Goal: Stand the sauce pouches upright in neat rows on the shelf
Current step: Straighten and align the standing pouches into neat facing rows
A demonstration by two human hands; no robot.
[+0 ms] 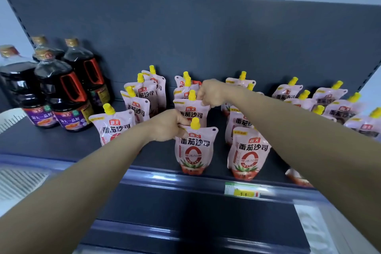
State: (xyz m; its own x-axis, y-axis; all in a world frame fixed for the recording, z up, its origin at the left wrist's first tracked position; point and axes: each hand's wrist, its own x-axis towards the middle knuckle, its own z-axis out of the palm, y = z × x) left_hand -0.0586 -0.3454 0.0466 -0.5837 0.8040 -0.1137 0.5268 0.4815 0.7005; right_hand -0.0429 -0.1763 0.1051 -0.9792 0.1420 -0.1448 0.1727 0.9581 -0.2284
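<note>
A single head-worn wide-angle view looks forward and down onto the shelf (pixel 160 154) from close above its front edge.

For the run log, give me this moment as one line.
left hand: pinches front pouch | right hand: pinches second pouch | both upright

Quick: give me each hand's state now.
Left hand: pinching the top corner of the front pouch.
Right hand: pinching the top corner of the pouch behind it.
</note>
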